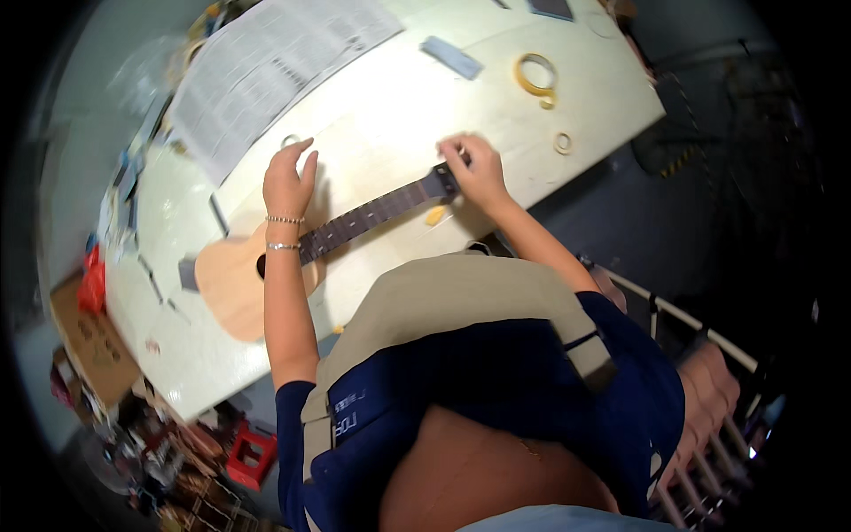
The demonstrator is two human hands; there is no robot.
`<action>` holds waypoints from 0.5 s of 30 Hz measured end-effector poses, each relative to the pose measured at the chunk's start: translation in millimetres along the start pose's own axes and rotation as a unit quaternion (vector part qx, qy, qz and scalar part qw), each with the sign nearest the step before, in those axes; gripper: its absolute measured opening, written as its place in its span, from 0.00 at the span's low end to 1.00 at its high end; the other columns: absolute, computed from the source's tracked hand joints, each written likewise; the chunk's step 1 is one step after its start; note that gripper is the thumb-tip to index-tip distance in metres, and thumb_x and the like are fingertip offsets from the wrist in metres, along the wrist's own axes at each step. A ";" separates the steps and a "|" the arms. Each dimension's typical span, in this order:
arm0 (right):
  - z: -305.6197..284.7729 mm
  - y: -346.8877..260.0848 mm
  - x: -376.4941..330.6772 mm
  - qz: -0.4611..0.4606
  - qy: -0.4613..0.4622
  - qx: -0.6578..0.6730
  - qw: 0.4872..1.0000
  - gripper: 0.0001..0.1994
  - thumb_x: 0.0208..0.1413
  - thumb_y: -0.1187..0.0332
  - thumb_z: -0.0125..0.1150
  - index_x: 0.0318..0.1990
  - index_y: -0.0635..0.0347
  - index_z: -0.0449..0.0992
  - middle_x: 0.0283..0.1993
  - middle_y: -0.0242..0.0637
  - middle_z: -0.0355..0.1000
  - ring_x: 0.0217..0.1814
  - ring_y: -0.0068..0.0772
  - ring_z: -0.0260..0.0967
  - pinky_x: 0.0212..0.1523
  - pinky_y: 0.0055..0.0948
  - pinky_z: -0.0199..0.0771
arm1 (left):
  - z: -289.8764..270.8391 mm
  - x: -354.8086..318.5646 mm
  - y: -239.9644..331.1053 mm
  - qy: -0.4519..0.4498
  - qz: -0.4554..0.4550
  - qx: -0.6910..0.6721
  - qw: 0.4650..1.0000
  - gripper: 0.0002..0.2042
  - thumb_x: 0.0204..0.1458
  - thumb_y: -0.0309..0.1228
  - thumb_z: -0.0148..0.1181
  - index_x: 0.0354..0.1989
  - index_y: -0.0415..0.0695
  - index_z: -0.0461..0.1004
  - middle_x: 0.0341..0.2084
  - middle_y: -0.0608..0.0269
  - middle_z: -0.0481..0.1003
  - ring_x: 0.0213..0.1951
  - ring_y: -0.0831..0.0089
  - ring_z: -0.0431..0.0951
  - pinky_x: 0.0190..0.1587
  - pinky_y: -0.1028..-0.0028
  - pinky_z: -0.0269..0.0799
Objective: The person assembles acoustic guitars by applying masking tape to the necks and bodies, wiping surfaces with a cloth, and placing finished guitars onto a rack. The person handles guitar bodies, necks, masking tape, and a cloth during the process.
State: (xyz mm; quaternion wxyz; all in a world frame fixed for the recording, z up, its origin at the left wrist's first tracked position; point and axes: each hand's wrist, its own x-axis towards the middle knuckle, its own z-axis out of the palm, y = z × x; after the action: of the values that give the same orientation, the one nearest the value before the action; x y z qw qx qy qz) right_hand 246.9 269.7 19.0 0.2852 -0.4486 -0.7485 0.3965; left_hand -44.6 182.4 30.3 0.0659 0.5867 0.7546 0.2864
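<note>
A small ukulele (232,282) with a pale wooden body and a dark fretboard (368,217) lies at a slant on the table, its headstock toward the right. My left hand (288,182) is above the body end of the neck, with the thumb apart from the fingers and nothing in it. Beaded bracelets circle that wrist, and the forearm covers part of the body and sound hole. My right hand (479,173) is at the dark headstock (443,181), fingers curled against its far end. Its fingertips are slightly blurred.
The white table (381,97) carries a newspaper (275,75), a grey-blue block (450,57), a yellow tape roll (535,74) and a small ring (562,143). A yellow scrap (434,215) lies beside the neck. A red stool (252,456) and cardboard box (93,341) are at the lower left.
</note>
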 end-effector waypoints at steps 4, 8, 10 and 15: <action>-64.8 110.4 74.8 0.017 0.297 -0.445 0.845 0.16 0.50 0.66 0.57 0.46 0.62 0.74 0.59 0.45 0.62 0.65 0.41 0.53 0.65 0.44 0.45 | 35.3 12.6 73.7 -0.067 0.113 -0.095 0.987 0.11 0.51 0.32 0.58 0.41 0.42 0.76 0.39 0.54 0.76 0.42 0.58 0.75 0.47 0.68 0.68; -78.7 163.3 104.6 0.071 0.192 -0.546 0.812 0.11 0.48 0.69 0.52 0.35 0.62 0.79 0.51 0.48 0.69 0.63 0.47 0.55 0.70 0.52 0.31 | 42.0 -8.4 83.8 -0.143 0.078 -0.178 0.971 0.12 0.52 0.27 0.57 0.43 0.35 0.74 0.41 0.50 0.76 0.44 0.59 0.76 0.49 0.67 0.68; -72.3 119.5 116.5 0.075 0.044 -0.340 0.936 0.07 0.45 0.65 0.57 0.28 0.56 0.76 0.22 0.41 0.73 0.40 0.46 0.72 0.70 0.54 0.25 | 26.2 -29.3 85.1 -0.147 0.036 -0.175 0.973 0.13 0.54 0.27 0.55 0.45 0.33 0.73 0.42 0.51 0.76 0.45 0.62 0.75 0.50 0.68 0.68; -36.1 7.5 69.3 0.050 0.137 0.615 0.775 0.21 0.55 0.71 0.53 0.55 0.62 0.55 0.38 0.44 0.73 0.44 0.37 0.72 0.51 0.34 0.70 | 15.1 -52.1 50.1 -0.161 -0.037 -0.281 0.945 0.13 0.57 0.26 0.52 0.46 0.32 0.72 0.42 0.51 0.75 0.46 0.66 0.75 0.50 0.70 0.68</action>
State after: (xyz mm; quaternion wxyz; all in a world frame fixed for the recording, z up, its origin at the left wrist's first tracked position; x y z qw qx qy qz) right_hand 248.3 346.3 36.5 0.5797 -0.2642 -0.2746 0.7203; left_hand 20.2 147.0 31.0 0.3597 0.5539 0.6440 0.3861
